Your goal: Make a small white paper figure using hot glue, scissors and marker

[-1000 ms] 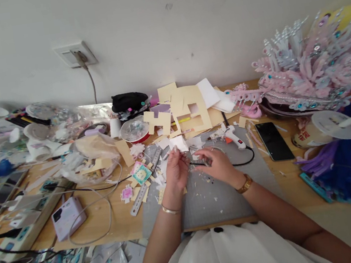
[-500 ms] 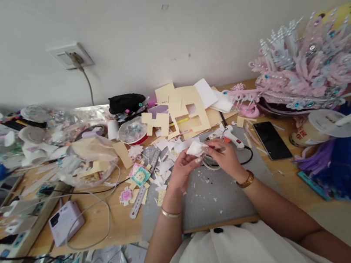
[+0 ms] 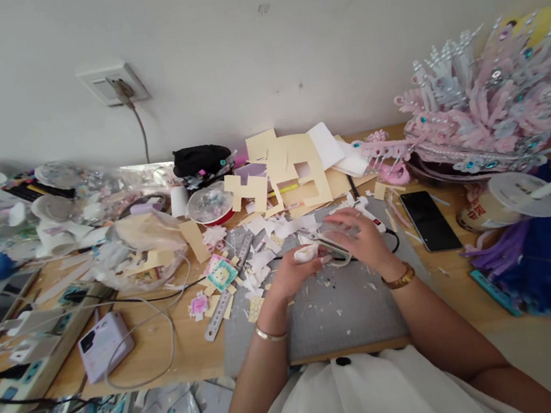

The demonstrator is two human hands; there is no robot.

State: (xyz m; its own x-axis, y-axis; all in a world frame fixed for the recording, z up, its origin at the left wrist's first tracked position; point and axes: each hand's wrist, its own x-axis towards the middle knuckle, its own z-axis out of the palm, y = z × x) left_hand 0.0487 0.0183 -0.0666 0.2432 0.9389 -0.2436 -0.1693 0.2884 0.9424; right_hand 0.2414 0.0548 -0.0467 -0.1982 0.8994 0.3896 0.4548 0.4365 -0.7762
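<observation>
White scrap (image 3: 307, 253) in left hand (image 3: 290, 274); cup (image 3: 478, 216) lettering illegible.

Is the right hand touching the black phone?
No, the right hand is over the grey mat beside the left hand; the phone lies apart from it.

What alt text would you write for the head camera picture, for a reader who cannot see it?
Two hands meet over a grey cutting mat: the left hand pinches a small white piece, the right hand covers a pale tool beside it. Paper scraps, a glue gun and a black phone lie around.
</observation>
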